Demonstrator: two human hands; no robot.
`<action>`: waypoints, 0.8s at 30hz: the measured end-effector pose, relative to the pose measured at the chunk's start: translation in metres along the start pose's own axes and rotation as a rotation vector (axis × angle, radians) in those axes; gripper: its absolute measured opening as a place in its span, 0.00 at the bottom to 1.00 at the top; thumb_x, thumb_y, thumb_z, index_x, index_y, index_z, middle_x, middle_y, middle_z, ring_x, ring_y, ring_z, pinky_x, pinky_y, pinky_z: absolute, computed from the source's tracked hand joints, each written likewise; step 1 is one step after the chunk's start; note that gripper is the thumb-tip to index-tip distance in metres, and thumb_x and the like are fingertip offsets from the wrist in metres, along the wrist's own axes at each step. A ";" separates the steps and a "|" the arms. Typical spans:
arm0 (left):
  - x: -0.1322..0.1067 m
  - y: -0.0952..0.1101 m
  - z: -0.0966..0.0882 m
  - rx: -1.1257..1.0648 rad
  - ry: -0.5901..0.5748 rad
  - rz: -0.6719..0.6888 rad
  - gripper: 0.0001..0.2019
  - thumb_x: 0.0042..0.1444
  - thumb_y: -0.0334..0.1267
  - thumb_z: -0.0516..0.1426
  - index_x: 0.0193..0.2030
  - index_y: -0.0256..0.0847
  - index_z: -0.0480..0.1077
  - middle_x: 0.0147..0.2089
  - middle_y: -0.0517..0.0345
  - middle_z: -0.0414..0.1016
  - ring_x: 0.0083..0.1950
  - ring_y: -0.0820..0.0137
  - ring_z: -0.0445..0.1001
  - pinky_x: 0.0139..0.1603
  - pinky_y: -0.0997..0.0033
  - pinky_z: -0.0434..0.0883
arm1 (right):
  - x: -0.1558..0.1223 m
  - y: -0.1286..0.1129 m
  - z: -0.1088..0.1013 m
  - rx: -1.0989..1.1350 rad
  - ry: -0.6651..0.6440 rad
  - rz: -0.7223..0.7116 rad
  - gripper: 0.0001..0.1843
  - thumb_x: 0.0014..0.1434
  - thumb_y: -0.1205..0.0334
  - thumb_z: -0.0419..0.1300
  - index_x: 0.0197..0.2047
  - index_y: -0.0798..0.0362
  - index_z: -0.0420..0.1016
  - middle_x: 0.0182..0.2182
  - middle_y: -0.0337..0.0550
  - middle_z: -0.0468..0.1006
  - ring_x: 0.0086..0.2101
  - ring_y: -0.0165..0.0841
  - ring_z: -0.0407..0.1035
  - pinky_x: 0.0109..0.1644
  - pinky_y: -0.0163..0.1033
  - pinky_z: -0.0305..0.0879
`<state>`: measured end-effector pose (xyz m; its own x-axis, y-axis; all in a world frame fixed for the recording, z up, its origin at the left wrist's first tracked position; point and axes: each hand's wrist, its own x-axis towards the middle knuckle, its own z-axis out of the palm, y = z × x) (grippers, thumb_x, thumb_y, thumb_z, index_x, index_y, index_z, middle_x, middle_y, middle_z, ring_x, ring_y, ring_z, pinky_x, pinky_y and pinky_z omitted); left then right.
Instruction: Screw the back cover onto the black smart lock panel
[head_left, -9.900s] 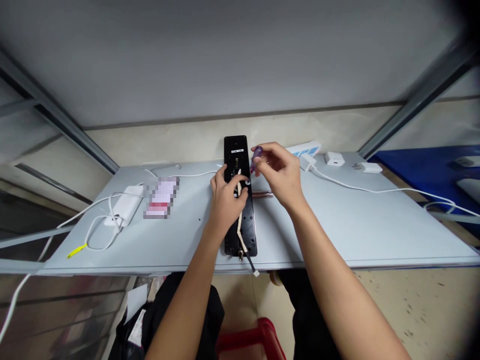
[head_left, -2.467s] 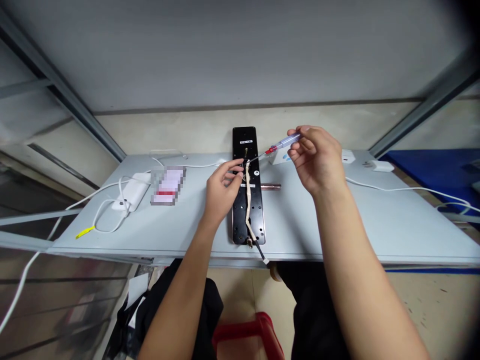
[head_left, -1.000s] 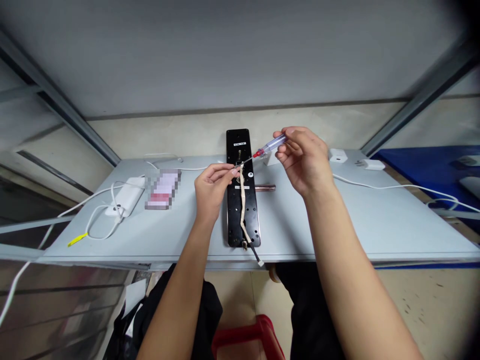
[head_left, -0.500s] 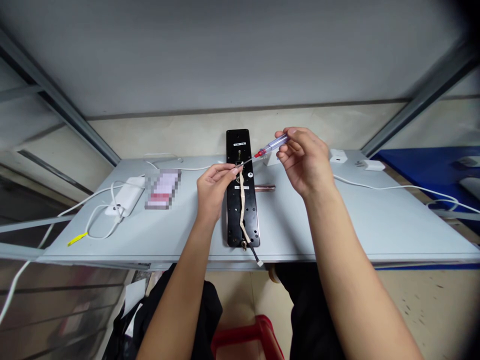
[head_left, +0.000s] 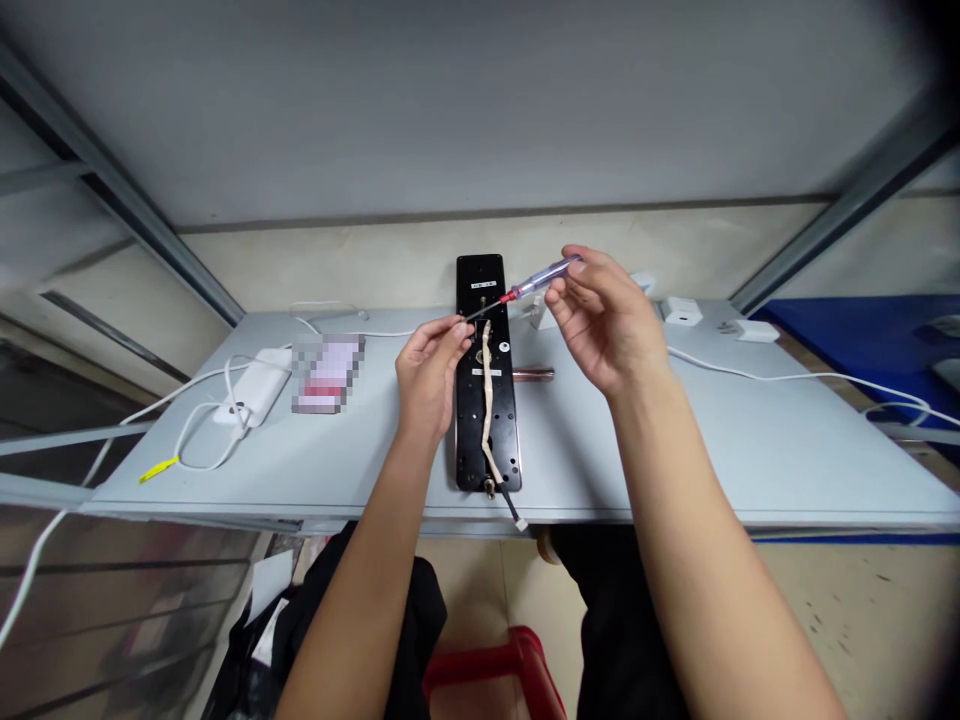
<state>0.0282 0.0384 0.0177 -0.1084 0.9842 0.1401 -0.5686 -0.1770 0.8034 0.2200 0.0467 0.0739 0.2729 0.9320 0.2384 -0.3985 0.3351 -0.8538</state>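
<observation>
My right hand [head_left: 611, 325] grips the clear purple handle of a screwdriver [head_left: 544, 278] with a red collar, its shaft slanting down to the left. At the shaft's tip, the thumb and fingers of my left hand [head_left: 431, 375] are pinched together; whatever they hold is too small to make out. Both hands are above a long black door lock panel [head_left: 469, 420], which lies back side up on the table. A cream-sleeved cable [head_left: 488, 400] runs down the panel and ends in a white plug past the table's front edge. A copper-coloured handle [head_left: 534, 374] sticks out to the right.
On the left of the table [head_left: 390, 480] lie a phone [head_left: 328, 375], blurred out, and a white power strip [head_left: 259, 385] with cords. White adapters [head_left: 681, 311] stand at the back right. Metal posts frame both sides; a red stool [head_left: 525, 660] is below.
My left hand has drawn slightly left and up, off the cable's upper end, with the screwdriver tip following it. The whole view has shifted a little.
</observation>
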 end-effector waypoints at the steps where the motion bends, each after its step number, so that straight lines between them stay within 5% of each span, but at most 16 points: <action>1: 0.001 0.000 0.000 -0.019 0.013 0.002 0.13 0.55 0.38 0.77 0.42 0.41 0.80 0.44 0.57 0.85 0.50 0.67 0.86 0.63 0.62 0.77 | -0.001 0.001 0.001 0.011 0.002 0.008 0.15 0.52 0.59 0.80 0.41 0.46 0.82 0.35 0.36 0.83 0.40 0.33 0.83 0.55 0.40 0.87; 7: 0.002 0.002 -0.002 -0.057 0.007 0.016 0.16 0.54 0.38 0.77 0.43 0.41 0.79 0.42 0.58 0.82 0.48 0.69 0.85 0.61 0.65 0.77 | -0.006 0.000 0.009 0.068 0.032 0.052 0.14 0.49 0.63 0.79 0.34 0.48 0.78 0.32 0.34 0.81 0.37 0.30 0.81 0.53 0.37 0.87; 14: 0.001 0.013 -0.009 0.023 -0.062 -0.010 0.23 0.54 0.40 0.75 0.56 0.49 0.79 0.48 0.57 0.82 0.46 0.67 0.85 0.51 0.66 0.77 | -0.007 -0.001 0.009 0.045 0.022 0.052 0.13 0.50 0.62 0.77 0.35 0.48 0.78 0.33 0.35 0.82 0.37 0.30 0.81 0.53 0.36 0.86; 20: 0.004 0.014 -0.019 0.191 0.058 0.004 0.13 0.54 0.44 0.72 0.44 0.45 0.80 0.47 0.54 0.83 0.42 0.69 0.82 0.44 0.70 0.76 | 0.000 -0.001 0.002 -0.025 0.003 0.004 0.11 0.52 0.60 0.77 0.36 0.45 0.80 0.36 0.38 0.83 0.38 0.32 0.81 0.50 0.39 0.87; 24: 0.006 0.011 -0.025 0.309 0.163 -0.013 0.17 0.52 0.49 0.75 0.39 0.42 0.79 0.42 0.57 0.82 0.37 0.73 0.78 0.40 0.73 0.73 | -0.002 0.000 0.005 -0.093 -0.033 -0.076 0.12 0.53 0.59 0.78 0.38 0.44 0.81 0.36 0.37 0.83 0.33 0.30 0.78 0.44 0.38 0.86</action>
<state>0.0010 0.0424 0.0134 -0.2462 0.9677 0.0545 -0.3000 -0.1296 0.9451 0.2147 0.0458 0.0756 0.2700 0.9090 0.3175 -0.2946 0.3919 -0.8716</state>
